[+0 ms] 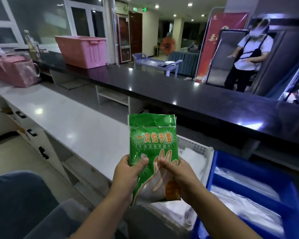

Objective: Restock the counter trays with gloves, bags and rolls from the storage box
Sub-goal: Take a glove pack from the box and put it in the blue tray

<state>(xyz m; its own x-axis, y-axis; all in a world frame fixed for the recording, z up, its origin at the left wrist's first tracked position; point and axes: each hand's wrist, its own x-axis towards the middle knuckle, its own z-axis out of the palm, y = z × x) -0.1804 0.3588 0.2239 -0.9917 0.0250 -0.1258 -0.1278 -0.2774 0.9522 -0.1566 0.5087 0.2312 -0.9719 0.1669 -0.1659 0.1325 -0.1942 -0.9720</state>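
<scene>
Fingers [141, 162] of both hands clamped on green glove packet [153, 152], lower edge hidden

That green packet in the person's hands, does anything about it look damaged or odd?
The green glove packet is crumpled, and its top edge is ragged and folded over, as if torn open. Both the left hand and the right hand hold its lower half, upright above the white tray.

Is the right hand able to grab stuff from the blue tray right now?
Probably not yet: the right hand is pinching the green glove packet. The blue tray sits open just beside it.
</scene>
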